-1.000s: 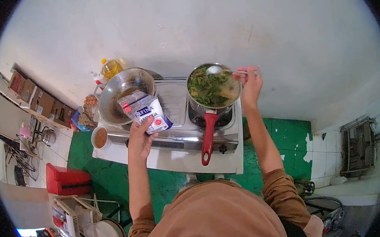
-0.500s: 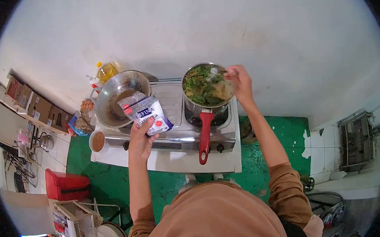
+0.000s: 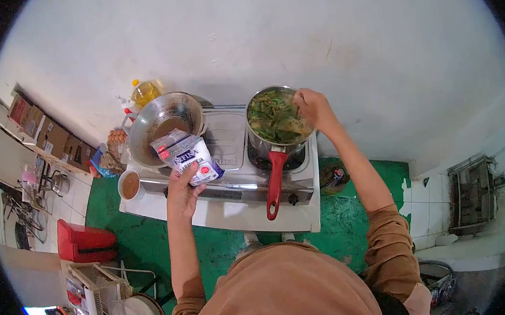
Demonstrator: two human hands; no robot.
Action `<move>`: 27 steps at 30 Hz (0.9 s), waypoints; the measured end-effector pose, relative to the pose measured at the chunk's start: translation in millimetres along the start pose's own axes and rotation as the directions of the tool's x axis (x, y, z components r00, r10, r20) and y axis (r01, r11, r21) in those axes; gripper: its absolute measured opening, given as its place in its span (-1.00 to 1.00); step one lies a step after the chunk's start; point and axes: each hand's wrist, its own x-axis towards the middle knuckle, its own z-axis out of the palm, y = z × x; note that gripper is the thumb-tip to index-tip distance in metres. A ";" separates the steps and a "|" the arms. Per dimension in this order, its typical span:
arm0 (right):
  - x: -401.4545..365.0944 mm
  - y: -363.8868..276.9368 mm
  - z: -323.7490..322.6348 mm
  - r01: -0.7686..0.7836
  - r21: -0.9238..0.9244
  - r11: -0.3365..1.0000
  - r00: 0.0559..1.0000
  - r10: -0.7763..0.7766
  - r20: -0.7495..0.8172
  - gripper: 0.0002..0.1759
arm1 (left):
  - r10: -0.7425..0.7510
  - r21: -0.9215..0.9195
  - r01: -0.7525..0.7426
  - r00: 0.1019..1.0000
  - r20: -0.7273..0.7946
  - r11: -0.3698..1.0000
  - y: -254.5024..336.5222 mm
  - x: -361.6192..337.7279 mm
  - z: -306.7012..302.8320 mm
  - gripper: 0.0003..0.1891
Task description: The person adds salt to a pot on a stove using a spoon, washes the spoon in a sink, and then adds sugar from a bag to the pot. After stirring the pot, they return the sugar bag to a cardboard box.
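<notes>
My left hand (image 3: 183,188) grips a white and purple bag of table salt (image 3: 197,164), labelled "REFINA GARAM MEJA", in front of the wok. My right hand (image 3: 313,107) is closed over the right rim of a saucepan (image 3: 255,135). Whatever its fingers hold, if anything, I cannot make out. Chopped green leaves (image 3: 273,118) in liquid fill the saucepan, which has a long red handle (image 3: 276,182) pointing towards me. It stands on the right side of a gas stove (image 3: 227,130).
A large wok (image 3: 136,133) with brown residue sits on the left burner. Beside it are a cup of brown liquid (image 3: 130,186), eggs (image 3: 116,136) and a yellow oil bottle (image 3: 145,93). A red bin (image 3: 86,242) stands on the green floor at left.
My right hand has shifted slightly left over the saucepan, and the leaves in it lie differently. The bag of salt in my left hand has moved a little left and down.
</notes>
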 end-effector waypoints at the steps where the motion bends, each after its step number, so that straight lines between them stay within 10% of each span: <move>1: 1.2 -5.9 -4.6 -0.007 0.014 1.000 1.000 0.007 -0.012 -0.71 | 0.003 0.002 -0.003 1.000 -0.008 1.000 0.5 -0.9 1.7 -0.70; 4: 3.3 -31.4 -22.5 -0.169 0.273 0.947 0.985 0.151 0.084 -0.67 | 0.002 0.004 -0.002 1.000 -0.019 1.000 0.0 0.2 7.1 -0.70; 8: 9.9 -40.8 -26.0 -0.145 0.172 0.974 0.989 0.137 0.055 -0.70 | -0.001 -0.005 0.001 1.000 -0.004 1.000 -1.7 2.0 10.7 -0.70; 10: 10.8 -23.7 -13.2 0.225 0.082 0.971 0.971 -0.216 -0.105 -0.74 | -0.003 -0.003 0.003 1.000 -0.001 1.000 -2.6 2.7 10.4 -0.70; 14: -2.1 1.9 8.1 0.200 0.186 0.962 0.980 -0.195 -0.049 -0.76 | -0.002 -0.027 0.002 1.000 -0.004 1.000 -4.0 3.0 10.1 -0.71; 17: -16.5 -16.1 -2.5 0.155 -0.062 0.986 0.983 -0.148 0.105 -0.78 | -0.006 -0.076 0.003 0.999 -0.039 0.997 -7.9 4.8 4.8 -0.69; 27: -27.7 -33.7 -38.8 -0.018 0.325 0.946 0.998 -0.001 0.058 -0.85 | 0.033 -0.174 -0.047 0.996 -0.080 0.984 -16.4 2.4 -9.5 -0.69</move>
